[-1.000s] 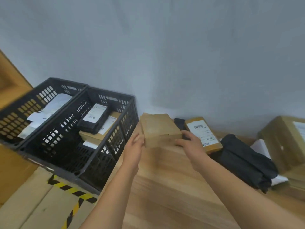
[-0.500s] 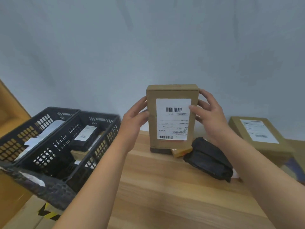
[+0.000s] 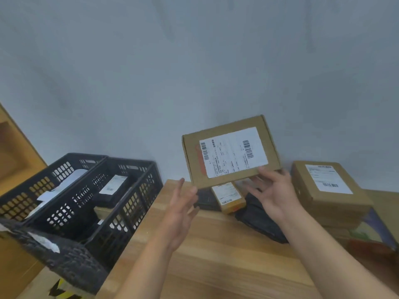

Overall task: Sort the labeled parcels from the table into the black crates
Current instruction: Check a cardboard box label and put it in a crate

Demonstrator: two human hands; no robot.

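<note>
The pale wooden table (image 3: 216, 260) carries the unsorted stock. Off its left edge stand 2 black plastic lattice crates: the left crate (image 3: 54, 171) holds pale packets, and the right crate (image 3: 146, 190) holds a black labelled packet on top of a brown box.

On the table show 4 waiting parcels:
- 1 large squarish cardboard box (image 3: 328, 197)
- 1 crumpled black plastic mailer bag (image 3: 259, 221)
- 1 dark flat packet (image 3: 205, 200)
- 1 small narrow cardboard box (image 3: 228, 196)

The flat brown cardboard parcel with a white barcode label (image 3: 231, 152) is raised above the table's back edge, tilted, label facing the camera. The right hand (image 3: 272, 195) pinches its lower right edge, thumb on the front. The left hand (image 3: 181, 212) is spread flat at the lower left corner; blur hides whether it touches.

The parcel looks stiff and light, since 1 pinch carries it. Gripping both short ends would steady it best.
</note>
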